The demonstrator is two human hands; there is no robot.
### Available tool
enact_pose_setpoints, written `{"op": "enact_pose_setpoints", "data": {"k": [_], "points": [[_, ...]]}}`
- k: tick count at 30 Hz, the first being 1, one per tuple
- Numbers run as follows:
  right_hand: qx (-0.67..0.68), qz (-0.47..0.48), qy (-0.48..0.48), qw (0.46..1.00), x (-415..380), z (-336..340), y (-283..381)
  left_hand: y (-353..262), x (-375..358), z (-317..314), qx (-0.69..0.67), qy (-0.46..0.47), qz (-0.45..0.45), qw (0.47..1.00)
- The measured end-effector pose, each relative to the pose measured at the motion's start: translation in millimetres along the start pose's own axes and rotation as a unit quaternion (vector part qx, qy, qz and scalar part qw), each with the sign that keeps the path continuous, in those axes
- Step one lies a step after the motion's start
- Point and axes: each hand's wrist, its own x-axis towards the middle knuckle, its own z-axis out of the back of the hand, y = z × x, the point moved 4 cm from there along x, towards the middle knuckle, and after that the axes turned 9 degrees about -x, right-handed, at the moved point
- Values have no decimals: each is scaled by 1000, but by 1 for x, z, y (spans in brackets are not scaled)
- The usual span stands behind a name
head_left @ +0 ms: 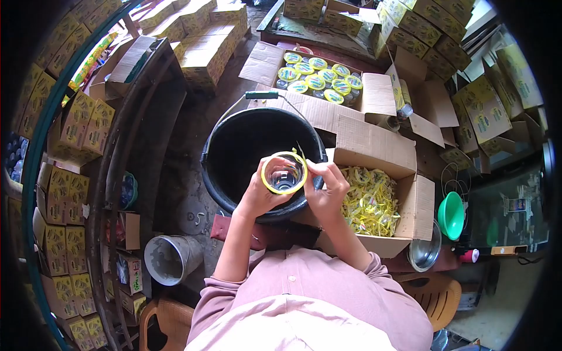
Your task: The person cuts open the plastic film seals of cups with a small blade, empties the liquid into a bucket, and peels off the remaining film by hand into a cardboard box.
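Observation:
A clear plastic cup with a yellow rim is tilted so that I look into its mouth. My left hand is wrapped round the cup's left side and underside. At the right of the rim, the fingers of my right hand are closed in a pinch. A thin yellow strip stands up from the rim beside those fingers; whether they grip the strip or the rim is hard to see. Under both hands stands a large black bucket, its green-gripped handle leaning on the far edge.
Right of the bucket, an open carton holds a heap of yellow strips. Farther back, another carton has several yellow-lidded cups. A grey bucket is at lower left, a green bowl at right. Stacked yellow boxes surround the area.

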Motion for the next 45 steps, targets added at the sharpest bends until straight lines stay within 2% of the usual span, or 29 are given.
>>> {"op": "enact_pose_setpoints", "data": {"k": [9, 18, 30, 33, 37, 41, 45], "points": [[52, -87, 0, 995, -3, 7, -14, 3, 0, 2, -11, 6, -3, 1000], [63, -108, 10, 992, -8, 13, -9, 5, 0, 2, -37, -1, -3, 999], [53, -35, -3, 998, -13, 11, -7, 3, 0, 2, -51, 5, 14, 999], [152, -98, 23, 983, -6, 10, -5, 5, 0, 2, -60, 4, 14, 998], [296, -171, 122, 932, -5, 0, -21, 1, 1, 2, -81, 6, 5, 997], [270, -125, 134, 945, -2, 4, -20, 1, 1, 1, -74, 9, 11, 997], [190, -87, 127, 970, -4, 6, -19, 3, 0, 2, -69, 9, 14, 997]]}}
